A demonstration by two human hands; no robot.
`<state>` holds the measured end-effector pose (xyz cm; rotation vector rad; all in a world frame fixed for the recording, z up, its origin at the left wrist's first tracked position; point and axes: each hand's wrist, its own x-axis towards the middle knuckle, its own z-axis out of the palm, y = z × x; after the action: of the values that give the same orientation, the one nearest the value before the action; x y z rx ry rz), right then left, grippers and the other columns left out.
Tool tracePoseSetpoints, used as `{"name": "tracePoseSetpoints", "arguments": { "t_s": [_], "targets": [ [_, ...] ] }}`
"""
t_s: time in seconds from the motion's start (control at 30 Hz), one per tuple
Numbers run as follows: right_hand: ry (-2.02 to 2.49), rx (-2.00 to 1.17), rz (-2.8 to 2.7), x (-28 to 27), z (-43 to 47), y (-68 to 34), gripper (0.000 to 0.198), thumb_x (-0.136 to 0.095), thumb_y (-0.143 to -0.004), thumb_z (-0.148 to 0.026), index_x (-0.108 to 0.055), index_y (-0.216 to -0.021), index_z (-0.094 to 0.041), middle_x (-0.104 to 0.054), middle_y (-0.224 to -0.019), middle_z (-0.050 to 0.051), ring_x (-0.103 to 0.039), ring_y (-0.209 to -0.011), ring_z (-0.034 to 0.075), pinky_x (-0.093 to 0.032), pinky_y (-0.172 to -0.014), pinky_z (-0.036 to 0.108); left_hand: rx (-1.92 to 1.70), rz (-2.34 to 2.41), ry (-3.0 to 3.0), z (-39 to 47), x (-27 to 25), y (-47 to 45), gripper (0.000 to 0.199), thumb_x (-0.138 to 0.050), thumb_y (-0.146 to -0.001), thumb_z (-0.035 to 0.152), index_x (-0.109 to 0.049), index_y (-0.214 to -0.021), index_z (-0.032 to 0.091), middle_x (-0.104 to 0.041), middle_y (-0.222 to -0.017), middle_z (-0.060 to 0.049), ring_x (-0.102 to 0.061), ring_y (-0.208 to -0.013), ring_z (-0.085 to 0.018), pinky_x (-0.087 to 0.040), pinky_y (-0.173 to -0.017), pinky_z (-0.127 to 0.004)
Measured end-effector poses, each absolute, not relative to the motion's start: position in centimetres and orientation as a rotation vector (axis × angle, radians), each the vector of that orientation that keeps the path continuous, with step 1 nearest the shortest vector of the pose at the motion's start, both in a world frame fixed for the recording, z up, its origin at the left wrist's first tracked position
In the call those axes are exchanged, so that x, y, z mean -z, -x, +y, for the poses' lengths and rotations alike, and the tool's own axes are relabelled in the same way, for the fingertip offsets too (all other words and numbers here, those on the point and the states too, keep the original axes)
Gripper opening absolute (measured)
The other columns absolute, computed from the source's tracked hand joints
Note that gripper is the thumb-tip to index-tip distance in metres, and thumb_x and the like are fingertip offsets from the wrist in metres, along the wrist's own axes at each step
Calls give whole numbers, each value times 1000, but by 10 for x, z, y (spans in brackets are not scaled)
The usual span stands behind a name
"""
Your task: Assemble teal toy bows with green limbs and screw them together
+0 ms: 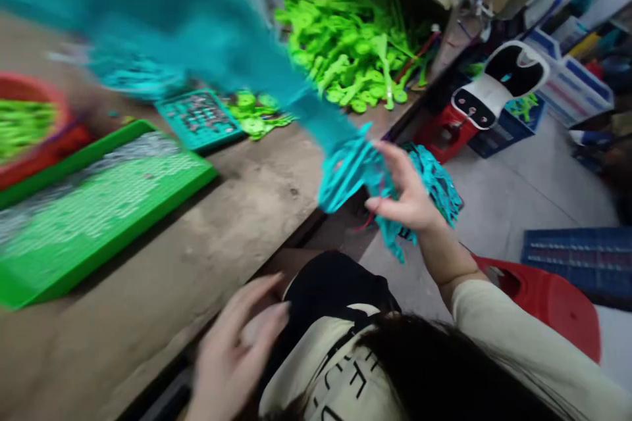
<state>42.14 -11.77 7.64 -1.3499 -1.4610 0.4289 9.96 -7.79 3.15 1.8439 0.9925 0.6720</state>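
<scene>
My right hand point(412, 194) is at the bench edge, its thumb and fingers around a bundle of thin teal plastic pieces point(345, 174). A thin red band or string shows by the thumb. From the bundle a large, motion-blurred teal shape point(197, 33) stretches to the upper left; what it is I cannot make out. More teal strips point(434, 184) hang or lie just beyond the wrist. Low in the view, in front of my lap, my left hand point(237, 348) is blurred, with fingers apart and nothing visible in them.
On the bench point(276, 210) are a green tray point(123, 237) of small pieces, a teal tray point(197, 120), a red tub point(59, 112) and a heap of lime-green parts point(345, 46). Right of it stand a white-and-black chair point(513, 72), a red stool point(557, 302) and a blue crate point(582, 263).
</scene>
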Motion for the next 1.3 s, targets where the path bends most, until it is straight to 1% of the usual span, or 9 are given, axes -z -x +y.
{"name": "tracePoseSetpoints", "arguments": {
  "t_s": [0.1, 0.23, 0.33, 0.4, 0.5, 0.73, 0.93, 1.13, 1.3],
  "targets": [
    [1069, -821, -1754, -80, -72, -327, 70, -63, -81, -23, -34, -145, -19, -43, -150, 9, -42, -138, 19, -35, -116, 34, -785, 920, -1553, -82, -24, -131, 77, -80, -68, 43, -45, -134, 25, -59, -131, -11, -62, -114, -28, -55, -94, -41],
    [967, -1072, -1873, -70, -1, -270, 62, -63, -86, -35, -42, -141, -18, -52, -140, 11, -53, -125, 19, -44, -106, 32, -1151, 1147, -1243, -60, -31, -135, 55, -78, -72, 36, -51, -117, 22, -65, -118, -8, -64, -110, -22, -50, -101, -36],
    [1402, -821, -1848, -55, 64, -283, 36, -49, -95, -37, -57, -127, -21, -61, -124, 9, -60, -107, 17, -49, -94, 34, -1088, 1093, -993, -28, -38, -112, 45, -77, -73, 33, -51, -109, 23, -70, -106, -6, -71, -88, -20, -59, -83, -36],
    [1824, -513, -1806, -44, 101, -301, 33, -39, -99, -27, -59, -124, -19, -61, -119, 11, -60, -103, 20, -48, -92, 37, -1088, 1059, -890, -2, -41, -98, 46, -79, -69, 30, -50, -104, 22, -72, -97, -5, -71, -75, -20, -61, -69, -35],
    [2077, -311, -1809, -35, 132, -314, 36, -36, -98, -21, -59, -124, -11, -58, -121, 19, -62, -97, 25, -48, -85, 39, -1229, 1053, -809, 38, -41, -87, 48, -80, -62, 25, -50, -99, 21, -73, -84, -4, -72, -71, -22, -60, -64, -34],
    [1662, -291, -2390, -39, 158, -258, 26, -48, -94, -24, -65, -112, -20, -67, -117, 8, -56, -114, 24, -36, -94, 37, -1319, 1053, -795, 86, -24, -74, 47, -78, -60, 26, -46, -95, 23, -69, -74, 2, -68, -56, -18, -57, -53, -29],
    [1686, -326, -2477, -32, 177, -233, 14, -54, -88, -22, -66, -90, -16, -72, -101, 9, -63, -99, 25, -35, -88, 39, -1248, 1024, -817, 75, -20, -70, 44, -78, -64, 29, -46, -94, 22, -68, -75, 1, -67, -56, -17, -56, -51, -27],
    [1698, -238, -2407, -36, 152, -241, 27, -40, -98, -28, -63, -101, -15, -68, -106, 11, -61, -98, 21, -40, -80, 32, -1225, 1006, -720, 74, -24, -72, 45, -75, -68, 34, -44, -97, 22, -66, -72, 3, -67, -57, -16, -57, -55, -28],
    [1728, -182, -2343, -45, 134, -242, 26, -44, -96, -26, -66, -101, -13, -67, -108, 14, -58, -107, 27, -39, -91, 40, -1258, 967, -642, 74, -23, -74, 32, -68, -73, 33, -46, -93, 22, -65, -71, 3, -69, -65, -18, -58, -62, -32]
  ]
}}
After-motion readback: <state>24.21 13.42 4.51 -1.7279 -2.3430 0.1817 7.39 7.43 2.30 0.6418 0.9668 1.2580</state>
